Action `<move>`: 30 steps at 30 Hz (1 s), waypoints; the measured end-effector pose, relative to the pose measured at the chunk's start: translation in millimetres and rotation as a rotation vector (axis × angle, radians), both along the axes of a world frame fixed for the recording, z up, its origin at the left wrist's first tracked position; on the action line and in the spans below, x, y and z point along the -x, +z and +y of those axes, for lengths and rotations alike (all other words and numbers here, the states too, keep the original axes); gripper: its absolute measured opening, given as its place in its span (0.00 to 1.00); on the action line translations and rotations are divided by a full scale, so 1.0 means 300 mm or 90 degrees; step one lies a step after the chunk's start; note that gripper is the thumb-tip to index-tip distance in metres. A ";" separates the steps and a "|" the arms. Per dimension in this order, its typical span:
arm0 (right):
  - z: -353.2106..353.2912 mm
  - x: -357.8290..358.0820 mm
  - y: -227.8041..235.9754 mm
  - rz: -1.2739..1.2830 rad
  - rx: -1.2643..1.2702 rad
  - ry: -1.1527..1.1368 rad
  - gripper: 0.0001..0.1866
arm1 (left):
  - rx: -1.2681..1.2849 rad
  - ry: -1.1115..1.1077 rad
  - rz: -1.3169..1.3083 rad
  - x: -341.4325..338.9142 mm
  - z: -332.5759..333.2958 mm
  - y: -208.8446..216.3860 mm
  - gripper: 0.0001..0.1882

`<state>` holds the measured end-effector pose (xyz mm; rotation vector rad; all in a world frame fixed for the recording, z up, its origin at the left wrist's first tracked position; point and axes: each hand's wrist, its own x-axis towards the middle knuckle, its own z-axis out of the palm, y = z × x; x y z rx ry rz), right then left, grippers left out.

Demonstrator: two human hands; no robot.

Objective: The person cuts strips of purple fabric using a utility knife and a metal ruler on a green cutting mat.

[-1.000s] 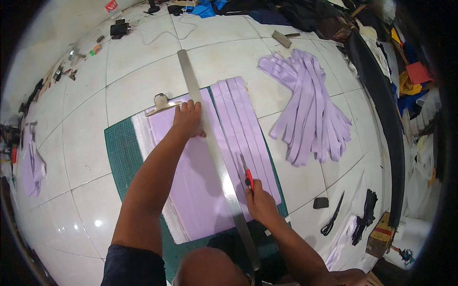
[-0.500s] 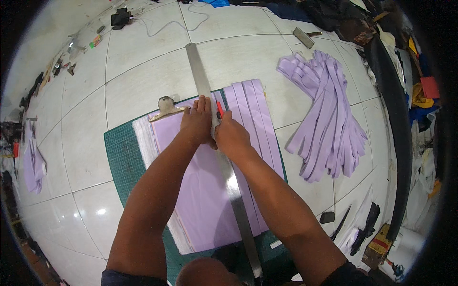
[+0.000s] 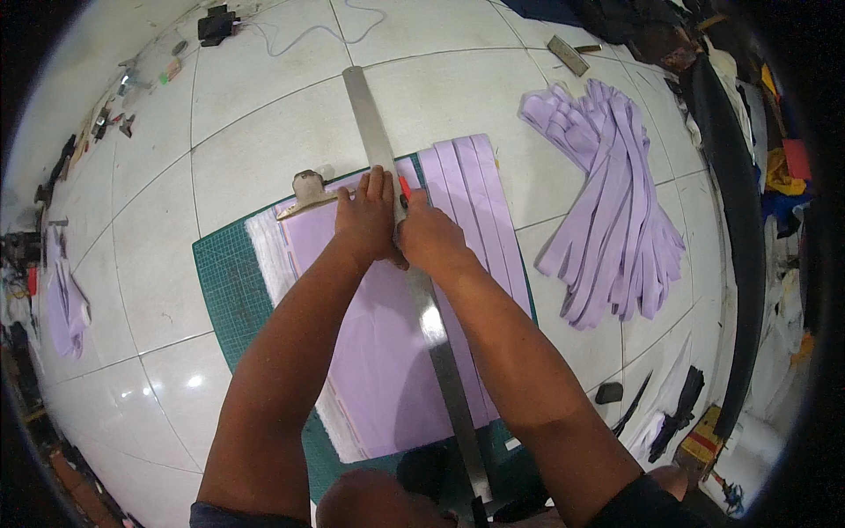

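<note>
A long metal ruler (image 3: 429, 321) lies lengthwise over lilac fabric (image 3: 378, 370) on a green cutting mat (image 3: 231, 273). My left hand (image 3: 365, 216) presses on the ruler's upper part, its fingers stretched out and slightly apart. Against the ruler's right edge, my right hand (image 3: 429, 236) is closed around a red cutter knife (image 3: 405, 187); its blade tip is too small to make out. Right of the ruler, several parallel lilac strips (image 3: 475, 194) lie on the mat. A metal bulldog clip (image 3: 308, 187) sits at the fabric's far left edge, near my left fingers.
On the tiled floor to the right lies a heap of long lilac strips (image 3: 607, 202). A rectangular metal block (image 3: 568, 55) rests beyond it. Folded lilac cloth (image 3: 66, 304) is at the far left. A dark oval object (image 3: 608, 392) lies beside my right forearm.
The whole scene sits slightly higher in the view. My left fingers are a bit more spread. Both hands and the knife keep nearly the same place along the ruler.
</note>
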<state>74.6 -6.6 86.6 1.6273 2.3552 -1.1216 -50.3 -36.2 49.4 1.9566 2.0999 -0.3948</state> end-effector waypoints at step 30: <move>-0.034 0.004 -0.033 0.027 -0.038 -0.043 0.18 | 0.025 0.013 -0.032 0.006 -0.023 0.030 0.74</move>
